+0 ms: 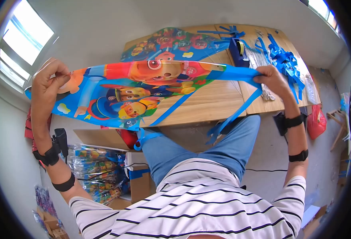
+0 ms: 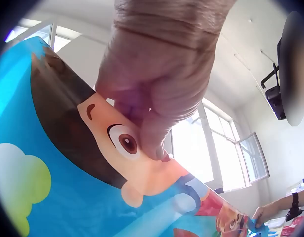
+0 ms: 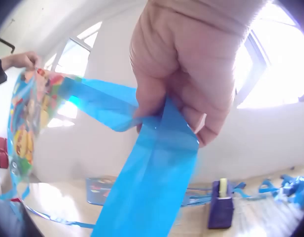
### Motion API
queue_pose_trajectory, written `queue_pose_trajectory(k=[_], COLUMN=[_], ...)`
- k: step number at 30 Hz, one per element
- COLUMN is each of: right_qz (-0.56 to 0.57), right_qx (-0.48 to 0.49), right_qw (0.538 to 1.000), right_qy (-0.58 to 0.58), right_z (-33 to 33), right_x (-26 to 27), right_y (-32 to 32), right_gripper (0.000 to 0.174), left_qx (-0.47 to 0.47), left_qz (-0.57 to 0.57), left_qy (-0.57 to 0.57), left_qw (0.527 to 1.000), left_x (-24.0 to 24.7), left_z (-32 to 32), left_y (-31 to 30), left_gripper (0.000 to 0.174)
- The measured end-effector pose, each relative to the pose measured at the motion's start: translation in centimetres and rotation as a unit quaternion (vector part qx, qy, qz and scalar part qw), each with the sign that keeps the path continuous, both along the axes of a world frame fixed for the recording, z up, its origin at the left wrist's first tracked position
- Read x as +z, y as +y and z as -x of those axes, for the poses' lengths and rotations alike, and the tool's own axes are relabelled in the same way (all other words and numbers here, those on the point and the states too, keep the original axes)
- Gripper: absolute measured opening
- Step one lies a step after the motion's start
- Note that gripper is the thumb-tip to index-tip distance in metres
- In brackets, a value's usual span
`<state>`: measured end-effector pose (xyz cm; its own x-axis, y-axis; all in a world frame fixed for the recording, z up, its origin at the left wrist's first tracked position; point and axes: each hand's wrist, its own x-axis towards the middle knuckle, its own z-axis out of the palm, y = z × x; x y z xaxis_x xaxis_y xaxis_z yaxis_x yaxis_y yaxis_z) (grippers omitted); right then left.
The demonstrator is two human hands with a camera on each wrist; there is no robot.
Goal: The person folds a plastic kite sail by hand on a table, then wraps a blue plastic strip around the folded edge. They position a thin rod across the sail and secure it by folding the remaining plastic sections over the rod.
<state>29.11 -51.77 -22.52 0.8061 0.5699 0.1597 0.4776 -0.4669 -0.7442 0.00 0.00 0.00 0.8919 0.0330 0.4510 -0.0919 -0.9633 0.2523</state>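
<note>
A shiny printed plastic sheet (image 1: 133,85) with cartoon dogs and a child on blue is stretched between both hands, above the table's near edge. My left hand (image 1: 48,81) pinches its upper edge at the left end, with thumb and fingers right at the child's printed face (image 2: 127,140) in the left wrist view. My right hand (image 1: 274,81) grips a blue plastic strip (image 1: 243,73) that runs on from the sheet's right end. In the right wrist view, part of the strip (image 3: 147,182) hangs down from the fingers. Other blue tails dangle from the sheet toward the knees.
On the wooden table (image 1: 183,113), a similar printed sheet (image 1: 175,44) lies at the back. A dark blue tape dispenser (image 1: 238,53) stands beside a heap of blue strips (image 1: 287,63). Wrapped printed packs (image 1: 98,171) and cardboard boxes are at lower left; a red bag (image 1: 316,121) hangs at right.
</note>
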Motion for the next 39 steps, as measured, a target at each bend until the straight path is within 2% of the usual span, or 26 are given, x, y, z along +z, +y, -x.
queue_pose_trajectory(k=[1,2,3,5,7,8,11,13,15,17,20,30,36,39], right_qz=[0.027,0.119,0.156,0.235,0.312,0.312,0.206,0.056,-0.053,-0.077,-0.106,-0.105,-0.089,-0.037], right_qx=[-0.031,-0.060,-0.110,-0.262,-0.351,-0.365,-0.292,-0.177,-0.058,0.005,0.002,0.037,0.076,0.092], right_qw=[0.999,0.989,0.968,0.904,0.843,0.837,0.840,0.888,0.904,0.904,0.876,0.883,0.875,0.894], right_qy=[-0.012,-0.069,-0.164,-0.244,-0.261,-0.263,-0.408,-0.421,-0.420,-0.420,-0.470,-0.455,-0.469,-0.437], right_z=[-1.3,-3.3,-4.0,-5.3,-3.3,-2.8,-1.7,1.5,6.5,9.7,11.8,10.7,9.7,9.1], right_x=[-0.6,-1.1,-0.3,2.2,4.0,4.0,7.6,10.9,11.5,10.6,9.3,8.0,7.3,8.3], right_y=[-1.4,-3.0,-4.3,-5.7,-3.7,-3.1,-1.7,1.7,6.4,10.4,14.4,16.8,17.8,17.6], right_gripper=[0.012,0.013,0.011,0.016,0.025,0.030,0.030,0.028,0.030,0.033,0.030,0.007,0.005,0.004], left_qx=[0.000,-0.001,0.004,0.015,0.018,0.020,0.001,-0.007,-0.011,-0.010,-0.029,-0.032,-0.042,-0.037], left_qz=[-0.003,-0.006,0.005,0.016,-0.034,-0.060,-0.044,-0.018,-0.003,0.003,-0.018,-0.007,0.009,0.029], left_qy=[0.004,0.008,0.005,-0.002,0.002,0.005,-0.001,-0.021,-0.027,-0.019,-0.024,-0.016,-0.003,0.023], left_qw=[1.000,1.000,1.000,1.000,0.999,0.998,0.999,1.000,1.000,1.000,0.999,0.999,0.999,0.999], left_x=[0.3,0.7,0.4,0.0,1.9,2.7,1.8,0.2,-0.4,-0.2,0.6,0.6,0.3,-0.1], left_z=[0.0,-0.1,0.3,0.4,0.4,0.2,-0.8,-1.3,-1.2,-0.9,-0.7,-1.1,-1.9,-2.2], left_y=[0.0,-0.1,-0.1,-0.3,0.0,0.0,-0.5,-0.4,-0.6,-0.8,-0.4,-1.9,-1.4,-1.1], left_gripper=[0.007,0.007,0.007,0.007,0.006,0.006,0.005,0.005,0.006,0.006,0.007,0.006,0.005,0.005])
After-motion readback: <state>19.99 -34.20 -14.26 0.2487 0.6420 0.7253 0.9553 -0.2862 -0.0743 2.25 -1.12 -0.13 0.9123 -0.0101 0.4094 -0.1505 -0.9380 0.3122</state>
